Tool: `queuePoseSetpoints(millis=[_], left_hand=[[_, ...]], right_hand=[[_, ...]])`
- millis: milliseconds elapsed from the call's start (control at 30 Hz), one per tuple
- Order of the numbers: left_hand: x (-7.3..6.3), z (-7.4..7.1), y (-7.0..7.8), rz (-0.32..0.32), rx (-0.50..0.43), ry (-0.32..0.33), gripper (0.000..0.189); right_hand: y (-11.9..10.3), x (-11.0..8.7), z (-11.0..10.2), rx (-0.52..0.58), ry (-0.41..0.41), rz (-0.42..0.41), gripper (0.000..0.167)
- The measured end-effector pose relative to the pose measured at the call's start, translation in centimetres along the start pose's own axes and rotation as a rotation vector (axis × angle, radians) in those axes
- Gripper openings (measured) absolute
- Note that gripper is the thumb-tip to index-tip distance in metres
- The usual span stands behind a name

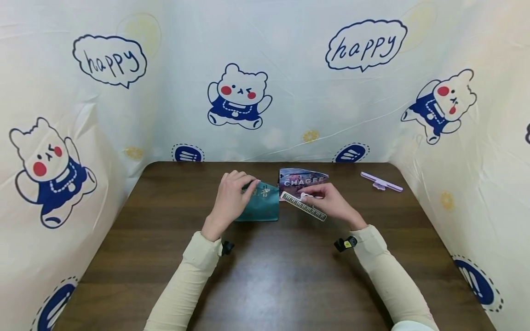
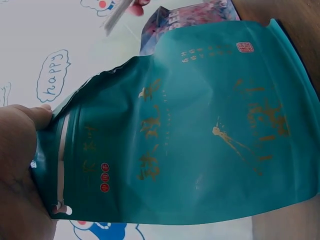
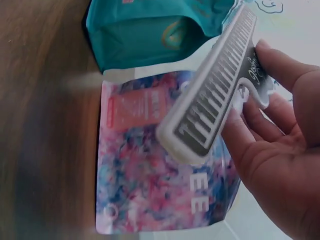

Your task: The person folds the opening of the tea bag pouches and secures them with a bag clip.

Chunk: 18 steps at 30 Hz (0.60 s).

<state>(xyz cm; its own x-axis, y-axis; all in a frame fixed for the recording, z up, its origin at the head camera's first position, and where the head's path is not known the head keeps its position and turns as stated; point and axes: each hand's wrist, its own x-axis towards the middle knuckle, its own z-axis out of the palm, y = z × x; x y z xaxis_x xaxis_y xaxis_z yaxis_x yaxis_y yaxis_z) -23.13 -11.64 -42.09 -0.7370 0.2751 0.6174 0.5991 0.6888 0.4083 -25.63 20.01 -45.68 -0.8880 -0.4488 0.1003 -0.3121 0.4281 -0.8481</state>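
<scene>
At its top edge, a teal foil tea pouch [image 1: 265, 209] with gold lettering is pinched by my left hand [image 1: 232, 195]. The left wrist view shows thumb and fingers on the end of the pouch [image 2: 195, 130], beside its pale zip strip. My right hand [image 1: 333, 202] holds a white bag-sealing clip [image 1: 308, 209] with a piano-key pattern, gripping it by its dark handle piece in the right wrist view. The clip [image 3: 215, 90] is apart from the teal pouch. Behind it stands a pink-blue pouch marked CHAGEE [image 1: 291, 176], partly hidden by the right hand and clip.
A lilac sealing clip [image 1: 381, 182] lies at the back right of the dark wooden table [image 1: 265, 285]. Printed white cloth [image 1: 290, 92] hangs behind the table and along both sides.
</scene>
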Motion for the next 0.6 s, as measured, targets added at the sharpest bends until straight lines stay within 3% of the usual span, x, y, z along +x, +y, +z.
queuePoseSetpoints(millis=[233, 600], left_hand=[[0.1, -0.1, 0.1, -0.005, 0.005, 0.0, 0.015], [0.2, -0.1, 0.2, -0.003, 0.002, -0.002, 0.015]], right_hand=[[-1.0, 0.4, 0.4, 0.017, -0.076, -0.032, 0.032], [-2.0, 1.5, 1.0, 0.116, 0.075, -0.049, 0.029]])
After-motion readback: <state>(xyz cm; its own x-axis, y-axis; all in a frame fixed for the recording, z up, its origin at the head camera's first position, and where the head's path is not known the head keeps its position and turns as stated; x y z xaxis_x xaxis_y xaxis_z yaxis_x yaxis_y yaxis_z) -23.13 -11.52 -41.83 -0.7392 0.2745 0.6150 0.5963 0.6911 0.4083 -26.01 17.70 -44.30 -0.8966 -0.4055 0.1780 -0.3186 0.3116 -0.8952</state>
